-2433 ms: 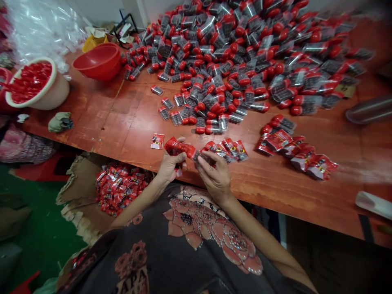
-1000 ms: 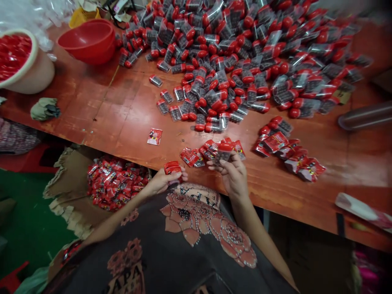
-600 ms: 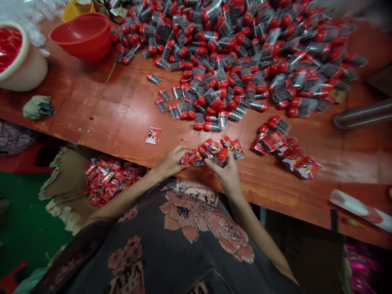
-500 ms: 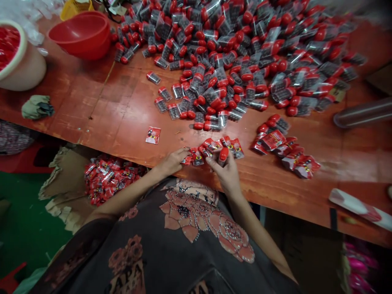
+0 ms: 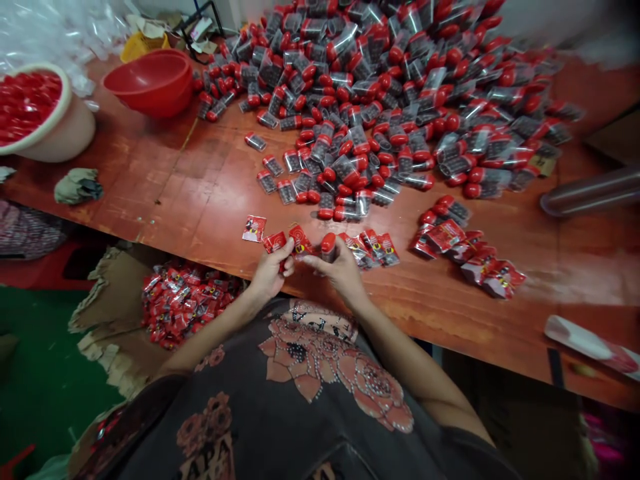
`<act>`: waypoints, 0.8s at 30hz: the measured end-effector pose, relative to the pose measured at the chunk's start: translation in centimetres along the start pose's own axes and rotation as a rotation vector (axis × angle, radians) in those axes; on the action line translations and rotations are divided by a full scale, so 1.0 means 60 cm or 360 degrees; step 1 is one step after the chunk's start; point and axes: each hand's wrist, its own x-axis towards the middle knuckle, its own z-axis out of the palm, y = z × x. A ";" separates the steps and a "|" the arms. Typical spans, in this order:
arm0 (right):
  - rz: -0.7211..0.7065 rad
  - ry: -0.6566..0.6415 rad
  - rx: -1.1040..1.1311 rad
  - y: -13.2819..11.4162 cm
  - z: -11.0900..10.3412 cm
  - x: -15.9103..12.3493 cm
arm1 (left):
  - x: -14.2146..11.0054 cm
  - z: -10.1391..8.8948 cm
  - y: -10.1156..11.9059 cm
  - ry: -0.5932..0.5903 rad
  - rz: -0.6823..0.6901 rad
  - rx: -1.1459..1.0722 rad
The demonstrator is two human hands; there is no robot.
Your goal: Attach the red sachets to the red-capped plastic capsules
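My left hand (image 5: 273, 269) is closed on small red printed sachets (image 5: 275, 241), held just above the table's front edge. My right hand (image 5: 341, 268) grips a small clear bottle with a red cap (image 5: 328, 244), cap up. Another red sachet (image 5: 301, 241) shows between the two hands; which hand bears it I cannot tell. Just right of my right hand lies a row of red sachets (image 5: 373, 247), partly covered by the fingers. A single sachet (image 5: 254, 229) rests flat on the table to the left of my left hand.
A large heap of red-capped bottles (image 5: 350, 93) covers the table's far side. At the left stand a red bowl (image 5: 150, 83) and a white bucket (image 5: 75, 130) of red pieces. A carton (image 5: 117, 287) below holds many sachets. More sachets (image 5: 480, 260) lie at right.
My left hand has lifted sachets off the table and moved slightly left. The right hand, with the bottle, has shifted left, uncovering more of the sachet row. The head view has tilted slightly.
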 end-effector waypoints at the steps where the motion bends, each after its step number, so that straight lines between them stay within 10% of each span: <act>1: -0.0043 0.0065 -0.0043 -0.002 0.004 0.001 | -0.004 0.004 -0.004 0.0006 0.0032 -0.0013; 24: -0.0410 0.0263 -0.0080 0.006 0.014 -0.035 | -0.010 0.040 -0.022 0.0218 0.0239 0.0197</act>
